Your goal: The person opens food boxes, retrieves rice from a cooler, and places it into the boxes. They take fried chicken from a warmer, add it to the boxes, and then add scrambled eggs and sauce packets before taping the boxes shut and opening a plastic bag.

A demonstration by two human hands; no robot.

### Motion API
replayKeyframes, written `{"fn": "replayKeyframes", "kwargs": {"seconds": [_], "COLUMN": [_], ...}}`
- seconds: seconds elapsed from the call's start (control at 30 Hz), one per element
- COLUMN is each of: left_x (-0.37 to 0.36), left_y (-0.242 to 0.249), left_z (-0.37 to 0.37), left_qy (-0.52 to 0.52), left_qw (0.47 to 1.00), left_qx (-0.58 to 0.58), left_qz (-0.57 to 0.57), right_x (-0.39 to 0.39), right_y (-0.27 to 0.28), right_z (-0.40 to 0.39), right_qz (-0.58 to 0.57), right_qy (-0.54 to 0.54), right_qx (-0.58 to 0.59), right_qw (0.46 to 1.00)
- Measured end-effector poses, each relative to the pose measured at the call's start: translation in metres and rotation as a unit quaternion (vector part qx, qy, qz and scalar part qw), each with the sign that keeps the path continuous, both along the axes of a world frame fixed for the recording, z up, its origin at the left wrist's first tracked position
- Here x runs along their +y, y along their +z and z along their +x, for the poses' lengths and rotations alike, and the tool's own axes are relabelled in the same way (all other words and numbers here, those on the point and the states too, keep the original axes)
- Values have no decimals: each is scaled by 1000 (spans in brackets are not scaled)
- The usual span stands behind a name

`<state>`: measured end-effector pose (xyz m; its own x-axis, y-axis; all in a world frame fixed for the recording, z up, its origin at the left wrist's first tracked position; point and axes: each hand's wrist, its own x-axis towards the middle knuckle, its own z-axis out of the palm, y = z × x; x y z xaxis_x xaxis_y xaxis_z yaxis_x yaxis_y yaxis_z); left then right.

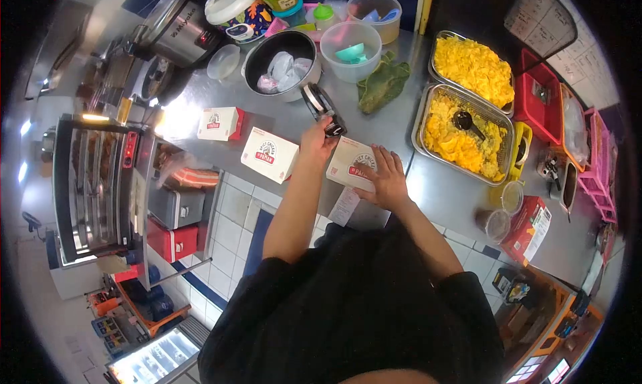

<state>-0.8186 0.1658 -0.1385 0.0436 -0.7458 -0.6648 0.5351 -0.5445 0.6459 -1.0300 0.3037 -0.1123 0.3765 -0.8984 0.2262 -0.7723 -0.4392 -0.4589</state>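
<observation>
My left hand [318, 140] closes its fingers on the near end of a black stapler [318, 103], which lies slanted on the steel counter. Just right of it, my right hand [386, 178] rests with spread fingers on a closed white carton [348, 162] with a chicken logo, partly covering the lid print. A printed paper slip [344, 207] hangs at the counter edge below that carton. To the left stand a second carton [269, 155] and a third, smaller carton [217, 123] with red sides.
Behind are a black pot [253, 69] with plastic bags, a clear tub [334, 53] with a green scoop, and a leaf bundle [383, 83]. At right stand two trays of yellow food, the nearer tray [422, 146] holding a black spoon. A warmer cabinet [63, 183] is left.
</observation>
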Motion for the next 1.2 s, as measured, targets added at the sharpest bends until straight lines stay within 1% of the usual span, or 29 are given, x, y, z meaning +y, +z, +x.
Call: {"fn": "replayKeyframes", "kwargs": {"seconds": [0.03, 0.1, 0.13, 0.2, 0.23, 0.27, 0.3, 0.33, 0.37, 0.43, 0.53, 0.57, 0.6, 0.67, 0.7, 0.77, 0.8, 0.87, 1.0, 1.03, 1.07, 1.1, 1.13, 1.17, 1.2], "left_x": [8, 25, 29, 42, 47, 47, 43, 41, 39, 39, 32, 29, 30, 31, 31, 28, 27, 28, 36, 38, 41, 39, 31, 30, 37], "left_y": [9, 21, 14, -2, -4, -12, -33, -33, -34, 2, 3, -1, 6, 20, 22, 26, 23, 16, 2, 1, 0, -7, -16, -25, -17], "left_z": [-5, -17, -18, -16, -11, -4, 6, 10, 14, 5, 13, 16, 17, 18, 19, 20, 22, 24, 23, 23, 24, 25, 26, 30, 29], "left_qy": [-4, 100, 94, 53, -5, -1, -47, -94, -93, -136, -162, -156, -157, -175, -177, -79, -80, -29, -19, -95, -168, -169, -182, -191, -191], "left_qw": [1000, 991, 992, 973, 950, 951, 900, 829, 831, 723, 742, 761, 761, 852, 852, 932, 932, 948, 960, 905, 823, 824, 721, 599, 600], "left_qx": [-2, -29, -29, -109, -241, -241, -365, -480, -481, -641, -623, -602, -602, -448, -448, -300, -299, -246, -220, -372, -513, -511, -636, -745, -745], "left_qz": [1, -82, -80, -198, -198, -194, -235, -270, -263, -220, -188, -184, -185, -204, -204, -187, -187, -199, -173, -180, -180, -177, -205, -225, -221], "right_x": [0, -1, -2, -1, 0, 0, -1, -2, -3, -4, -3, -3, -4, -3, -2, -3, -3, -2, -2, -2, -2, -2, -4, -3, 0], "right_y": [0, 0, -1, -2, -2, -3, -3, -3, -4, -8, 0, -2, -2, -2, -1, 2, 3, 4, 1, 1, 1, 2, 2, 2, 1], "right_z": [0, 0, 0, 0, 0, 0, 1, 1, -1, -5, -3, -4, -4, -5, -4, -4, -3, -3, -2, -2, -2, -2, -2, -1, -1], "right_qz": [1, 13, 15, 34, 39, 17, -5, -1, 4, 15, 31, 32, 31, 48, 49, 67, 67, 70, 61, 57, 54, 57, 58, 60, 62], "right_qy": [-4, -5, -11, -5, -2, -4, -6, -1, 9, 29, 30, 35, 34, 26, 25, 24, 24, 24, 18, 18, 18, 19, 21, 24, 27], "right_qx": [-2, -16, -16, -3, -2, -9, -16, -16, -1, 19, 33, 29, 29, 43, 43, 41, 42, 50, 40, 40, 39, 41, 36, 31, 32], "right_qw": [1000, 1000, 1000, 999, 999, 1000, 1000, 1000, 1000, 999, 999, 998, 999, 998, 998, 997, 997, 996, 997, 997, 998, 997, 997, 997, 997]}}
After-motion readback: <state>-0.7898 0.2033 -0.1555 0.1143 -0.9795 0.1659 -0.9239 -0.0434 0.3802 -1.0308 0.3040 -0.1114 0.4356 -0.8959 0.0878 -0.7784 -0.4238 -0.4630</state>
